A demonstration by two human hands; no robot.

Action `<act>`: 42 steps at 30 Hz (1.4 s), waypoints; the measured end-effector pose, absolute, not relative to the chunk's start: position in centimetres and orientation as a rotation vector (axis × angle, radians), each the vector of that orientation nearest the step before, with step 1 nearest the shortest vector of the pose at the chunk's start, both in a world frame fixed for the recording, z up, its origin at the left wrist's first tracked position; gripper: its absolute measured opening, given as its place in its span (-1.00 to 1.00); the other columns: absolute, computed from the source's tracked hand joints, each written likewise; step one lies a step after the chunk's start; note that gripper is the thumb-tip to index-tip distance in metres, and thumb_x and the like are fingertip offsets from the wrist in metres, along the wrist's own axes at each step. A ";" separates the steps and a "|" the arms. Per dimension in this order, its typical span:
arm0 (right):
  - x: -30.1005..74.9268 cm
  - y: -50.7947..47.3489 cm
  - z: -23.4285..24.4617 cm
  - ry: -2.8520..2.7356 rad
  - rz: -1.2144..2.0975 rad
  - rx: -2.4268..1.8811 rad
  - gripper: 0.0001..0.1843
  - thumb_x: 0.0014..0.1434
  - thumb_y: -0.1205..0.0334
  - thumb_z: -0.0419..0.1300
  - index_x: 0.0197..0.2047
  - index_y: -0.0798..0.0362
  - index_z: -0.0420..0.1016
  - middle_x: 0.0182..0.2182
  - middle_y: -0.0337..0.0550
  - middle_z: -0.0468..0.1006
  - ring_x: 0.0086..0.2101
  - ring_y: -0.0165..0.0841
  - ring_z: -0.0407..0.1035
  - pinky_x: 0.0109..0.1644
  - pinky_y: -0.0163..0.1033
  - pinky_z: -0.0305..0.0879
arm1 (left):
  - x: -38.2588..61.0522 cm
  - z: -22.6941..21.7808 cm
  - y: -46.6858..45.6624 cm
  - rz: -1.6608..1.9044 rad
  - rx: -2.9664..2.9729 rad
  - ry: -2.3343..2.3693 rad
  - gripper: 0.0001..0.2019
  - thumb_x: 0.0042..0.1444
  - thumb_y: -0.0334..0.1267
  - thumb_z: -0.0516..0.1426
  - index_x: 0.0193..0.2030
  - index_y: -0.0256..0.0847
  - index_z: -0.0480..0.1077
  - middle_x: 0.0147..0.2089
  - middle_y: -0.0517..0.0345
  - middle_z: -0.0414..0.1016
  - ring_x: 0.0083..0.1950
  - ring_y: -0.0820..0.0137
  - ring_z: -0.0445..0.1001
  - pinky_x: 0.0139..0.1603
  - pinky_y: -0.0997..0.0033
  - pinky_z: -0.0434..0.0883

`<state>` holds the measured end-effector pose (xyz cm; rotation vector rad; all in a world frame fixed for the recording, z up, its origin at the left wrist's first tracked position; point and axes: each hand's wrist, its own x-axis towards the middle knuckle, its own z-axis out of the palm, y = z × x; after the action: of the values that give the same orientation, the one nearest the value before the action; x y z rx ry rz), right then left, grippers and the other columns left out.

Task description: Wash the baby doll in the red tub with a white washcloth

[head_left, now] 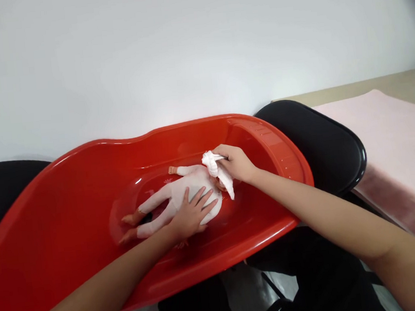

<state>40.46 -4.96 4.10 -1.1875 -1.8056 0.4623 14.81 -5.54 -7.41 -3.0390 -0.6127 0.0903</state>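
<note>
A baby doll in a white suit (181, 190) lies inside a red plastic baby tub (70, 222), feet to the left, head to the right. My left hand (194, 213) rests flat on the doll's body, fingers spread. My right hand (235, 163) grips a small white cloth (218, 170) held at the doll's head, which the cloth and hand mostly hide.
The tub rests across two black chairs, one seat (316, 140) at the right and another (1, 190) at the left. A table with a pale pink cover (393, 142) stands at the right. A white wall is behind.
</note>
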 end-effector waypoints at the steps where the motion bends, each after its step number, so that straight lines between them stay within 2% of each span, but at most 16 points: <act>1: 40.4 -5.0 4.0 -1.816 0.474 -1.192 -0.75 0.27 0.43 0.07 -0.21 0.04 0.58 -0.24 -0.18 0.63 -0.21 -0.34 0.49 -0.05 -0.27 0.34 | 14.8 -7.4 -5.6 0.099 -3.034 -0.619 -0.23 0.29 -0.08 0.22 0.60 0.02 0.13 0.66 -0.11 -0.10 0.65 -0.15 -0.16 0.45 -0.66 -0.29; 5: 40.1 -5.0 3.6 -1.839 0.519 -1.174 -0.71 0.24 0.48 0.06 -0.21 0.03 0.60 -0.22 -0.19 0.64 -0.22 -0.35 0.49 -0.05 -0.28 0.33 | 14.6 -7.7 -5.7 0.071 -2.979 -0.664 -0.17 0.22 -0.34 0.17 0.62 0.06 0.07 0.67 -0.10 -0.12 0.66 -0.15 -0.19 0.45 -0.67 -0.25; 7: 40.0 -5.1 3.4 -1.857 0.534 -1.167 -0.72 0.26 0.46 0.08 -0.23 0.03 0.61 -0.21 -0.19 0.65 -0.21 -0.36 0.49 -0.05 -0.28 0.33 | 14.3 -8.0 -5.6 0.044 -2.952 -0.651 -0.21 0.26 -0.42 0.10 0.60 0.14 0.11 0.66 -0.05 -0.08 0.65 -0.17 -0.15 0.42 -0.71 -0.17; 10: 39.8 -5.1 3.4 -1.883 0.541 -1.177 -0.74 0.30 0.43 0.10 -0.24 0.02 0.61 -0.21 -0.18 0.65 -0.21 -0.35 0.48 -0.04 -0.27 0.33 | 13.7 -8.1 -5.5 -0.011 -2.946 -0.620 -0.30 0.36 -0.45 -0.02 0.53 0.33 0.22 0.64 0.19 0.01 0.63 -0.16 -0.04 0.43 -0.71 -0.09; 12: 39.7 -5.1 3.4 -1.892 0.543 -1.180 -0.74 0.32 0.42 0.10 -0.25 0.02 0.61 -0.24 -0.19 0.64 -0.21 -0.36 0.48 -0.03 -0.27 0.33 | 13.5 -7.8 -5.4 -0.030 -2.972 -0.602 -0.31 0.39 -0.44 -0.05 0.48 0.45 0.25 0.62 0.39 0.06 0.63 -0.08 -0.01 0.50 -0.61 -0.07; 15: 39.7 -5.1 3.3 -1.907 0.538 -1.178 -0.74 0.31 0.44 0.11 -0.26 0.03 0.60 -0.27 -0.20 0.62 -0.23 -0.36 0.47 -0.03 -0.27 0.33 | 13.3 -7.2 -4.8 -0.020 -3.007 -0.570 -0.34 0.41 -0.43 -0.09 0.44 0.47 0.29 0.61 0.51 0.08 0.64 0.01 -0.03 0.55 -0.51 -0.06; 18: 39.7 -5.0 3.1 -1.916 0.529 -1.184 -0.75 0.28 0.48 0.11 -0.26 0.04 0.60 -0.27 -0.19 0.62 -0.23 -0.36 0.46 -0.03 -0.28 0.32 | 13.4 -6.9 -4.0 0.031 -3.027 -0.516 -0.36 0.42 -0.43 -0.11 0.45 0.38 0.31 0.61 0.47 0.07 0.66 0.00 -0.09 0.55 -0.56 -0.12; 22: 39.8 -4.9 2.7 -1.937 0.551 -1.208 -0.72 0.25 0.51 0.10 -0.23 0.04 0.61 -0.24 -0.19 0.63 -0.22 -0.36 0.47 -0.04 -0.28 0.31 | 13.7 -6.7 -2.8 0.012 -3.030 -0.504 -0.31 0.38 -0.52 -0.13 0.43 0.33 0.33 0.58 0.48 0.15 0.66 0.00 -0.11 0.56 -0.59 -0.20; 28: 39.9 -4.7 2.4 -1.935 0.533 -1.204 -0.75 0.32 0.43 0.11 -0.17 0.03 0.62 -0.21 -0.17 0.64 -0.19 -0.34 0.48 -0.02 -0.25 0.33 | 13.9 -7.0 -1.6 0.003 -2.966 -0.491 -0.32 0.40 -0.55 -0.14 0.49 0.23 0.24 0.64 0.37 0.02 0.66 -0.06 -0.15 0.55 -0.55 -0.11; 34: 40.0 -4.8 2.3 -1.925 0.547 -1.211 -0.76 0.32 0.40 0.11 -0.17 0.02 0.62 -0.22 -0.18 0.64 -0.21 -0.33 0.48 -0.04 -0.25 0.32 | 13.8 -6.9 -0.8 0.004 -2.967 -0.492 -0.29 0.39 -0.56 -0.08 0.50 0.33 0.24 0.63 0.32 0.06 0.64 -0.08 -0.05 0.51 -0.54 0.03; 37: 40.4 -4.7 2.4 -1.900 0.527 -1.222 -0.76 0.29 0.43 0.09 -0.18 0.04 0.59 -0.21 -0.17 0.64 -0.20 -0.33 0.48 -0.04 -0.25 0.32 | 14.1 -6.3 -0.3 -0.030 -2.955 -0.532 -0.33 0.45 -0.48 -0.12 0.52 0.35 0.21 0.63 0.28 0.04 0.62 -0.09 0.00 0.47 -0.53 0.07; 42: 40.5 -5.3 3.0 -2.004 0.251 -1.260 -0.77 0.32 0.38 0.08 -0.12 0.03 0.56 -0.17 -0.09 0.61 -0.17 -0.27 0.46 -0.04 -0.19 0.32 | 14.7 -5.0 0.5 -0.111 -2.872 -0.730 -0.38 0.47 -0.40 -0.10 0.52 0.30 0.23 0.62 0.12 0.08 0.60 -0.13 0.06 0.44 -0.48 0.09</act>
<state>40.54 -5.26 2.96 -1.2596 -2.0045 0.2511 14.66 0.52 -5.01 -2.8722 -0.7302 -0.1105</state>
